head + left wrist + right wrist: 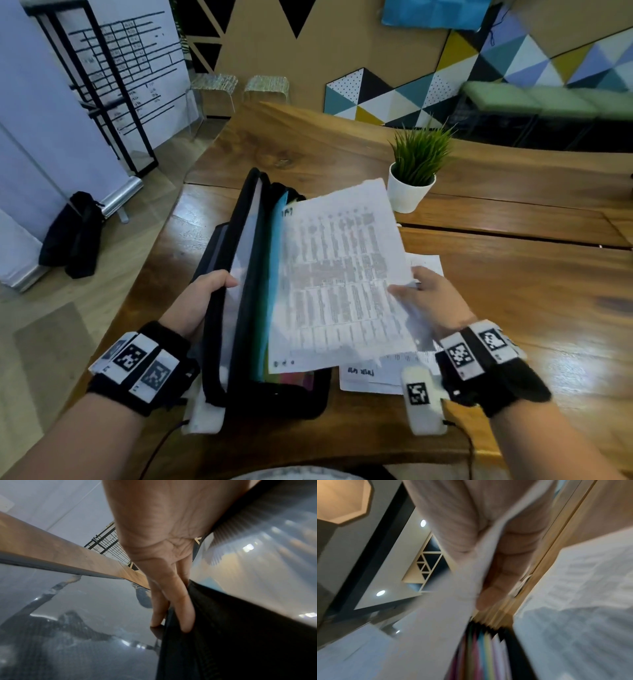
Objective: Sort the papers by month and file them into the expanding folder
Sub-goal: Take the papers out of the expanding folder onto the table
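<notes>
**Sheet poised over the open folder**

Over on the left, the left hand [202,301] has its grip clenched round the upright black zip-edged flap of the expanding folder [239,274], thumb on the inner face, fingers [180,605] down the outer fabric, propping it open on the wooden table [513,291]. That flap looks floppy, so it likely needs holding the whole time. Inside, the coloured plastic dividers [274,260] stand fanned: thin, slick, springy, probably quick to close up.

Moving right, the white printed sheet of paper [342,274] hangs tilted above the dividers, not yet in a slot. It is light and limp, already rumpled at its top edge; I'd say it will buckle if pushed from one corner. The right hand [431,301] pinches its right edge, thumb on top. A hold nearer mid-edge should steer it straighter.

Further right, more white papers [370,377] lie flat on the table, just beside the folder.
</notes>
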